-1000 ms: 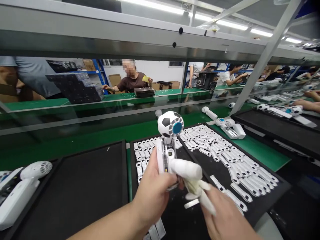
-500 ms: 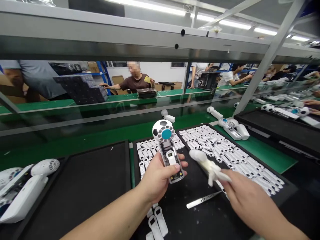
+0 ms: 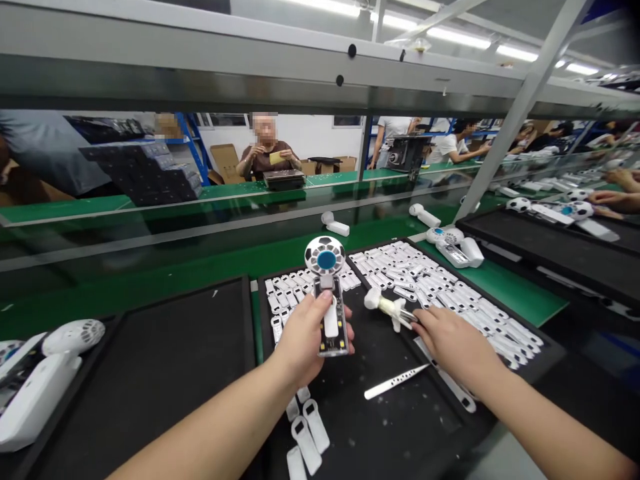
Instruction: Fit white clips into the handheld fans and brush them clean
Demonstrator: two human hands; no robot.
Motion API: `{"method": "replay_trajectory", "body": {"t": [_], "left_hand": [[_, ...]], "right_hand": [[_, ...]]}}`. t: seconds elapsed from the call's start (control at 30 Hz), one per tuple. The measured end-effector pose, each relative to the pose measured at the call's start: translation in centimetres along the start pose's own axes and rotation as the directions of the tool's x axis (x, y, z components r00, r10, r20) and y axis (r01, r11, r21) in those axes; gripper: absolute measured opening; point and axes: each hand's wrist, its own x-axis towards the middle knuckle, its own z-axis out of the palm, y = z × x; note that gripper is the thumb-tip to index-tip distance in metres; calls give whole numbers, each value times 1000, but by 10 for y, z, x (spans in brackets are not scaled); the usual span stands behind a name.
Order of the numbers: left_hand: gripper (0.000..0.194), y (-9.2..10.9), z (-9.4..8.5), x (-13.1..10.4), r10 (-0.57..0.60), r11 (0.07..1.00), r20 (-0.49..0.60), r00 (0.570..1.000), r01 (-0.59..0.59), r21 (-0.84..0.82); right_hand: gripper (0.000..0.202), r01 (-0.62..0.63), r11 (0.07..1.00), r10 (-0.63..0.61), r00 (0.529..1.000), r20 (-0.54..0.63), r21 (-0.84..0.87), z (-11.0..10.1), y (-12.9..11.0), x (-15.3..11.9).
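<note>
My left hand (image 3: 305, 333) is closed around a handheld fan (image 3: 325, 257) with a football-patterned head and a teal centre. Its clear lower body shows a circuit board, and my thumb lies on a white strip-like cover over it. In my right hand (image 3: 450, 337) is a white-headed tool (image 3: 387, 307) with a cream shaft, a knotted white wrapping and metal near my fingers; its exact kind is unclear. The tool's head is to the right of the fan, apart from it. Below them lies a pair of tweezers (image 3: 395, 382) with dark holes, on the black work surface.
Trays of small white covers (image 3: 425, 273) spread behind and right of my hands. A black tray (image 3: 185, 373) is at left, beside several white fan parts (image 3: 60, 360). More fan parts (image 3: 455, 247) lie on the green bench. Co-workers sit across, and a metal beam (image 3: 200, 73) crosses above.
My left thumb has moved up the fan's body onto the white cover. My right hand and its tool have turned and moved up and left. Across the bench, a co-worker has brought both hands together.
</note>
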Motion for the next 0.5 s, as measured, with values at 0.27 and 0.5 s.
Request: {"method": "replay_trajectory", "body": {"t": [0.27,0.5], "left_hand": [[58,49,-64,81,286,947,-308,908,-219,234],[86,144,-172,23,629,555,-474,616,72,829]], "right_hand": [[34,72,974,-58,996,-71,216,-28,-29,6],[43,626,538,-748,663,-23,564,-48,-127,6]]}}
